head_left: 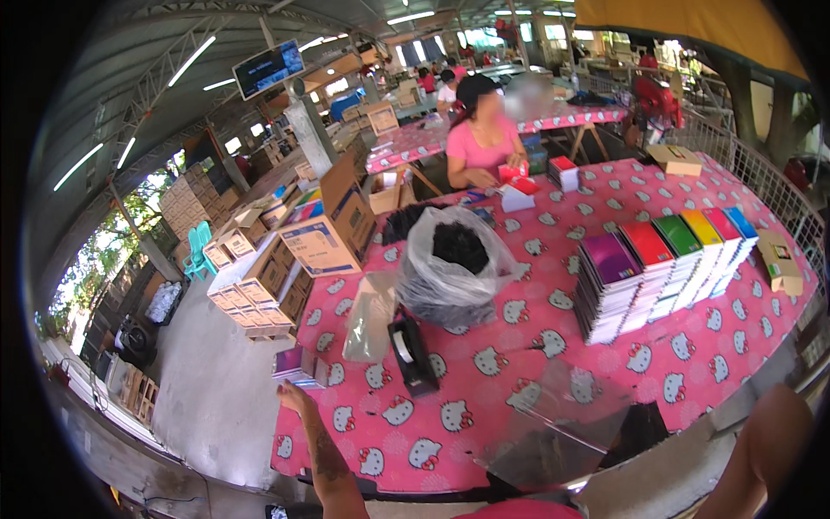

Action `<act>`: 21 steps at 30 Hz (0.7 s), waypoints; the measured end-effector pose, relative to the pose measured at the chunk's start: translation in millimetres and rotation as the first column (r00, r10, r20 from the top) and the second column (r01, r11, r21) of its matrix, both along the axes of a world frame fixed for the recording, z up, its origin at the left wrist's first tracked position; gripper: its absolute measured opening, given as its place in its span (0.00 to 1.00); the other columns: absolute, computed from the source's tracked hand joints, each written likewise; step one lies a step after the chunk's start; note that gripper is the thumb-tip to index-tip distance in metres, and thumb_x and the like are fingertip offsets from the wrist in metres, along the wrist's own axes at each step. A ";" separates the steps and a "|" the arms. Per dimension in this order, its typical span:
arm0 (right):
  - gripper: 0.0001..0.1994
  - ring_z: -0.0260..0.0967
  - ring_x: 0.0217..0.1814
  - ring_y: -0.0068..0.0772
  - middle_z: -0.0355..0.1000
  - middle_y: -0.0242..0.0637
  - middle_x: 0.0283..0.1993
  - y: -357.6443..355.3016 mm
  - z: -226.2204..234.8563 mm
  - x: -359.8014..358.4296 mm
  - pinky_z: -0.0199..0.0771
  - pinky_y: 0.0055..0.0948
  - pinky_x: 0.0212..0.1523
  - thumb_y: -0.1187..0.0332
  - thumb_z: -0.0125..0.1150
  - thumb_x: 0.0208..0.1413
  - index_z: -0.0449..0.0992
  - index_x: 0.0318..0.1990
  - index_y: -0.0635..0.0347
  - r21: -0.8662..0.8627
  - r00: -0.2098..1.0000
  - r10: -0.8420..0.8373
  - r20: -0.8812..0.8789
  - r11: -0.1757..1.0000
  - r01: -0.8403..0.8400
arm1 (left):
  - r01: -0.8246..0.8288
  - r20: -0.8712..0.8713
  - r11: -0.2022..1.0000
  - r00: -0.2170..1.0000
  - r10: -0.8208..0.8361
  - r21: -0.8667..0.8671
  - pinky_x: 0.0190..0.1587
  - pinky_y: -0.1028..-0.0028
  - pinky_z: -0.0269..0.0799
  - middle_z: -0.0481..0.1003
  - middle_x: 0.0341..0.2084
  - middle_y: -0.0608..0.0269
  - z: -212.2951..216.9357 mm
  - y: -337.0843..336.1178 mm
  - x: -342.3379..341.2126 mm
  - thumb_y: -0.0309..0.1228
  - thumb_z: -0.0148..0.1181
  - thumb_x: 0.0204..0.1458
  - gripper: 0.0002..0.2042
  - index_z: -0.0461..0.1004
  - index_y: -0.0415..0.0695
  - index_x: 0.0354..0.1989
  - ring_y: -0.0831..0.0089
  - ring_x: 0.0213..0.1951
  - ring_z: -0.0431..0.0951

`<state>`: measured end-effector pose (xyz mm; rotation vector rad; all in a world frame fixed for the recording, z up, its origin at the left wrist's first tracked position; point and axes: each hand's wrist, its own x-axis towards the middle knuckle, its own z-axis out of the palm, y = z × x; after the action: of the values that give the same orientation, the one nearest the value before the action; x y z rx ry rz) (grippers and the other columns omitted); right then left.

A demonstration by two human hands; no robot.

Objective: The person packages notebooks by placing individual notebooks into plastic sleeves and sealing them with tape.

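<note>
My left hand (296, 397) reaches out to the table's left edge, right at the near side of a small stack of purple-covered notebooks (300, 363). Its fingers are small and partly hidden, so whether they grip the stack does not show. My right arm (756, 450) is bent at the lower right, its hand out of sight. Clear plastic sheets or bags (562, 415) lie in front of me, over something black. A black tape dispenser (413, 356) stands left of centre, beside a clear plastic packet (370, 320).
Tall spiral-notebook stacks (605, 298) in several colours stand at the right. A clear bag of black material (454, 268) sits mid-table. Across the pink table (484, 406), a person (484, 147) handles red notebooks. Cartons (328, 229) stand at left, flattened cardboard (780, 262) at right.
</note>
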<state>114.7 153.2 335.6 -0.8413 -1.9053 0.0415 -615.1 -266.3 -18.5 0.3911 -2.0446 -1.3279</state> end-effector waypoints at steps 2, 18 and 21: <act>0.23 0.63 0.65 0.36 0.68 0.41 0.63 9.0 2.2 18.4 0.60 0.35 0.65 0.60 0.44 0.67 0.66 0.64 0.62 0.023 0.999 0.029 -0.026 0.999 -0.029 | 0.045 -0.096 0.999 0.994 -0.044 0.011 0.49 0.56 0.73 0.74 0.49 0.37 30.2 -9.7 18.8 0.43 0.54 0.62 0.25 0.69 0.29 0.55 0.50 0.49 0.76; 0.22 0.66 0.64 0.39 0.70 0.44 0.61 190.7 18.8 226.1 0.62 0.35 0.64 0.62 0.48 0.64 0.69 0.62 0.63 0.167 0.899 -0.316 -0.305 0.911 0.377 | 0.763 -0.168 -0.065 -0.223 -0.960 -0.643 0.61 0.57 0.64 0.70 0.54 0.45 187.9 504.6 583.0 0.32 0.62 0.56 0.22 0.70 0.39 0.58 0.51 0.58 0.69; 0.20 0.64 0.66 0.42 0.70 0.46 0.61 290.8 -69.2 184.5 0.60 0.40 0.66 0.61 0.52 0.65 0.70 0.60 0.61 -0.266 0.929 0.018 -0.369 0.956 -0.124 | 0.660 0.148 -0.176 -0.098 -0.984 -0.731 0.60 0.50 0.63 0.67 0.57 0.44 92.5 484.1 610.2 0.40 0.61 0.56 0.25 0.69 0.43 0.60 0.46 0.56 0.68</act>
<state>299.2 444.0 266.4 -0.8846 -1.5957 0.4965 -4.9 217.9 73.9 -2.0569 -1.9204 -0.9429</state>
